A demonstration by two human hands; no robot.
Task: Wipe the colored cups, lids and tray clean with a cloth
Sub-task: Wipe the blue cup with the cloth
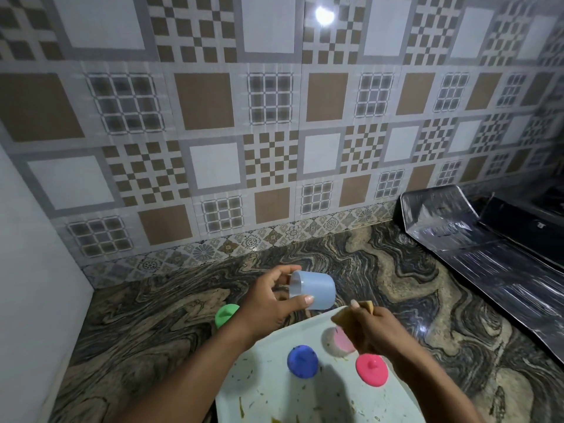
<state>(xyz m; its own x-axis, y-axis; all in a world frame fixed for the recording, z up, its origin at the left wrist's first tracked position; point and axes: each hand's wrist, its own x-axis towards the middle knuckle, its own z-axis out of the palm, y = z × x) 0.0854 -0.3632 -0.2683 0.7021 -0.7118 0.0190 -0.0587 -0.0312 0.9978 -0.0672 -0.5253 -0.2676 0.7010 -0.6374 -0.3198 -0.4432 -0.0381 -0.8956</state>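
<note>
Pale blue cup: translucent plastic, plain wall, tipped on its side with the open mouth toward 9 o'clock. Held in the air over the far corner of the tray, at 12 o'clock from the blue lid. Gripped at the rim by the left hand, fingers curled over the top of the rim and one digit beneath.

At 4 o'clock from the cup: right hand, fingers closed round a crumpled yellow-brown cloth, near the cup wall but not touching.

On the tray: blue lid with knob; pink lid with knob at 3 o'clock of it; pale pink cup partly hidden under the right hand. Tray white, flecked with yellow-green smears.

Green lid off the tray on the marbled surface, at 9 o'clock from the left hand. Foil-wrapped black stove at 2 o'clock, against the tiled wall.
</note>
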